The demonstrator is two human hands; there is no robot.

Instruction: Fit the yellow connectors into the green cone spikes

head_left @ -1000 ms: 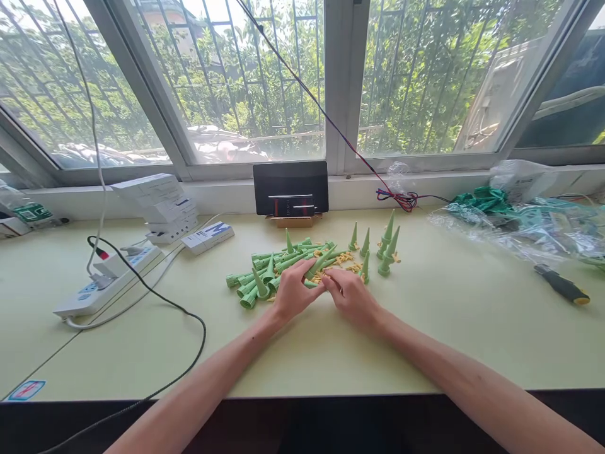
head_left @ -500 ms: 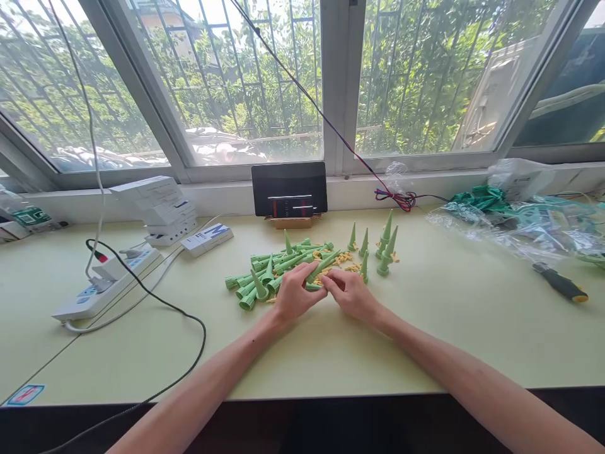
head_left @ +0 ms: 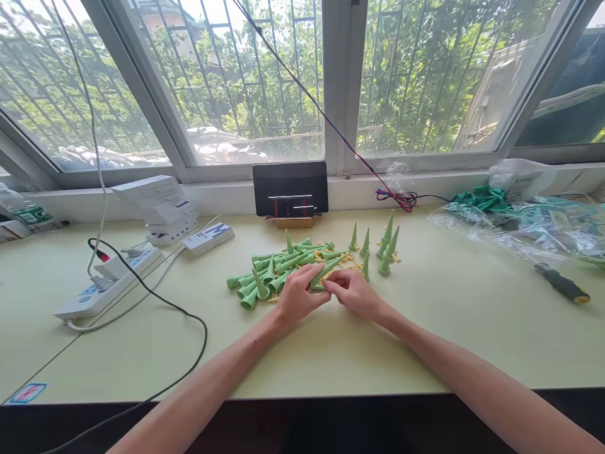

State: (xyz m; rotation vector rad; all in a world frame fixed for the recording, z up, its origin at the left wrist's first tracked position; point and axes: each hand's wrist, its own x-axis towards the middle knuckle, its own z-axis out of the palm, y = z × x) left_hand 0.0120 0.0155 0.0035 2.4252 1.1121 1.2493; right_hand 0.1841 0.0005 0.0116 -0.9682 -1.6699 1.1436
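Observation:
A heap of green plastic cone spikes (head_left: 274, 268) lies in the middle of the pale green table (head_left: 331, 353), mixed with small yellow bits (head_left: 345, 257). Several more cones (head_left: 385, 246) stand upright just right of the heap. My left hand (head_left: 297, 296) is closed around one green cone (head_left: 326, 270) that points up and to the right. My right hand (head_left: 354, 291) meets it from the right, fingers pinched at the cone's lower end; what they pinch is too small to name.
A black phone on a wooden stand (head_left: 290, 189) leans at the window sill. At the left are a white power strip (head_left: 104, 284), a black cable (head_left: 179, 315) and stacked white boxes (head_left: 161, 205). Plastic bags (head_left: 520, 221) and a screwdriver (head_left: 562, 284) lie at the right.
Both hands have stayed together at the near side of the heap, shifting slightly upward in view. The held cone has barely moved.

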